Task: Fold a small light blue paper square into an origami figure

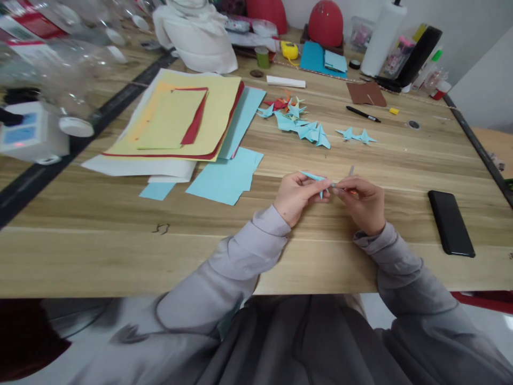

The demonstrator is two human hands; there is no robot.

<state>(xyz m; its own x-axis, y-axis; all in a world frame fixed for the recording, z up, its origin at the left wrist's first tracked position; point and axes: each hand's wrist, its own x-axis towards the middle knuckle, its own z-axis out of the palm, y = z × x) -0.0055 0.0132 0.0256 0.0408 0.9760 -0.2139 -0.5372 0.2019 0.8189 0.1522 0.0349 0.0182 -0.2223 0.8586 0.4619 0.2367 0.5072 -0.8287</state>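
My left hand point(294, 195) is closed on a folded light blue paper point(312, 175), pinched between thumb and fingers, with narrow points sticking out. Close beside it, my right hand point(363, 200) grips a thin grey tool point(351, 171) with a bit of orange showing under the fingers. Its kind is hard to make out, and its near tip meets the folded paper or comes very close to it. Beyond the hands lie two small blue origami cranes point(356, 136) and a cluster of more folded blue cranes point(306, 131), with a red one point(282, 104) among them.
To the left are stacked yellow and red paper sheets point(224, 101) and loose blue sheets point(228, 176). A black phone point(451, 223) lies at right. Farther back are a pen point(363, 114), a brown paper square point(366, 94) and a yellow tape measure point(289, 50). Plastic bottles point(60, 69) crowd the far left.
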